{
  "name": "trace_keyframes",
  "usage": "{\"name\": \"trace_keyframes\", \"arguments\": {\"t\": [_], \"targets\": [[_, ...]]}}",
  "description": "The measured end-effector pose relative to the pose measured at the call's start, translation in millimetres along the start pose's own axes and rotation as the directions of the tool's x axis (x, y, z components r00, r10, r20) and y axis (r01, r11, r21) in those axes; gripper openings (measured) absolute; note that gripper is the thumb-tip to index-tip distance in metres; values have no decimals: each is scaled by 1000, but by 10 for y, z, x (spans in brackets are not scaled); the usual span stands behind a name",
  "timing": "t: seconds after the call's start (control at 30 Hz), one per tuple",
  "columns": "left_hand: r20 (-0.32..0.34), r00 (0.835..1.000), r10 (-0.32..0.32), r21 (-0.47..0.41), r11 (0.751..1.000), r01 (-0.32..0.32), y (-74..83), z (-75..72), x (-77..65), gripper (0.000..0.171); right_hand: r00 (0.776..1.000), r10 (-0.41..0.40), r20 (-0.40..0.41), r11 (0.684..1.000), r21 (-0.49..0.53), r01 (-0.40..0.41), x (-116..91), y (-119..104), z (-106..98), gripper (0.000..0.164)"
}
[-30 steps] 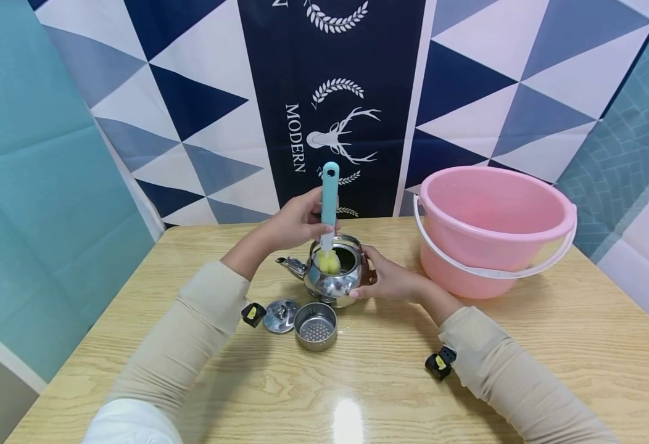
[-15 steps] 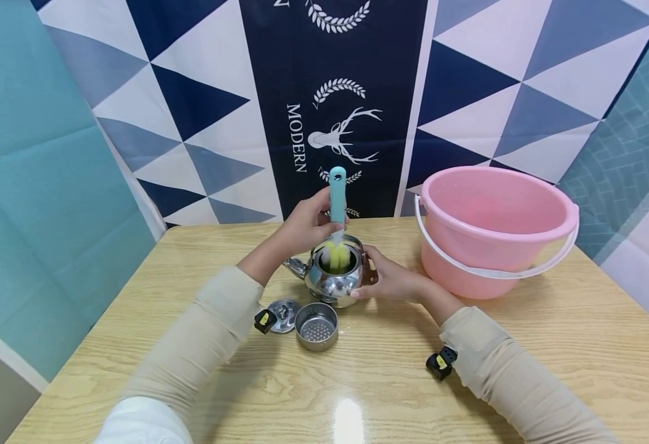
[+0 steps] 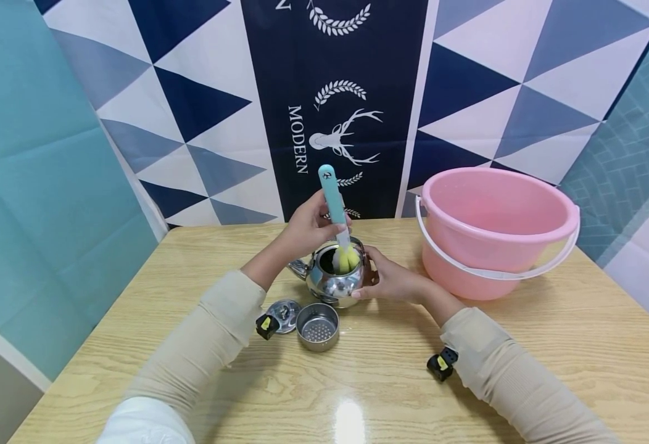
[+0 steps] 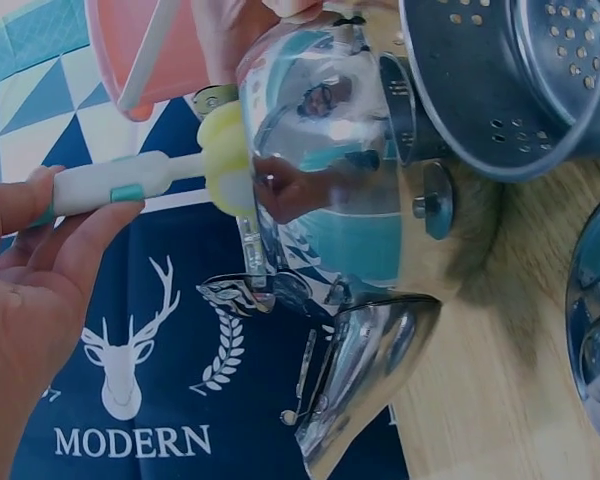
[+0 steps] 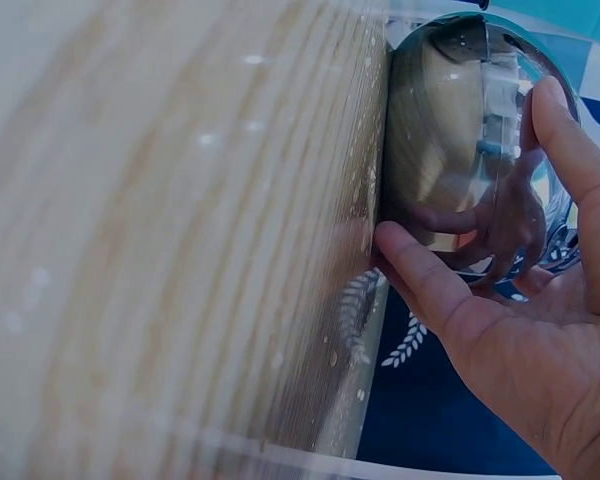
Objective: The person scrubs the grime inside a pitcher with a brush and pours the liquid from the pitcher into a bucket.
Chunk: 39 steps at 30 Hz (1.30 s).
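In the head view my left hand grips the turquoise and white handle of a sponge brush between thumb and fingers. The brush's yellow sponge head is partly inside the mouth of a shiny steel teapot. Its handle tilts, with the top leaning left. My right hand holds the teapot's right side, thumb at the front and fingers partly hidden behind. The right wrist view shows those fingers spread on the teapot's polished wall. The spout points left, as the head view shows.
A steel strainer basket with a perforated bottom stands in front of the teapot. Beside it lies the knobbed lid. A pink bucket with a white handle stands at the right, on the wooden table. Patterned cloth hangs behind.
My left hand has shifted slightly right with the brush. The sponge head moved to the right side of the teapot's mouth, and the handle now leans left. My right hand and the teapot stayed put.
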<state>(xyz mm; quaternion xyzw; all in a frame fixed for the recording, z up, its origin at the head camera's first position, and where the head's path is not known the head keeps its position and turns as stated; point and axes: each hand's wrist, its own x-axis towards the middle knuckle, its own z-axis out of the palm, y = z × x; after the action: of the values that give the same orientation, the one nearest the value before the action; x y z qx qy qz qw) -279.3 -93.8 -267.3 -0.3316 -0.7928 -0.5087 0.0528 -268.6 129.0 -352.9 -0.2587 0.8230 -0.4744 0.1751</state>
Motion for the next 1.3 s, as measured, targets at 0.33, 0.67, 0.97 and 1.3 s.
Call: {"name": "trace_keyframes", "arguments": {"t": [0.33, 0.67, 0.97, 1.3], "targets": [[159, 986, -48, -125, 990, 69, 41, -142, 8, 36, 1000, 9, -1, 1000, -24, -9, 9, -15, 10, 96], [252, 967, -44, 48, 998, 33, 161, -207, 11, 36, 1000, 23, -1, 999, -30, -23, 7, -9, 8, 97], [258, 966, -29, 199, 980, -23, 200, -214, -17, 36, 1000, 1, -4, 1000, -10, -1, 4, -4, 11, 98], [185, 980, 70, 179, 978, -103, 65, -169, -44, 30, 1000, -17, -10, 1000, 7, 17, 12, 20, 16, 98]]}}
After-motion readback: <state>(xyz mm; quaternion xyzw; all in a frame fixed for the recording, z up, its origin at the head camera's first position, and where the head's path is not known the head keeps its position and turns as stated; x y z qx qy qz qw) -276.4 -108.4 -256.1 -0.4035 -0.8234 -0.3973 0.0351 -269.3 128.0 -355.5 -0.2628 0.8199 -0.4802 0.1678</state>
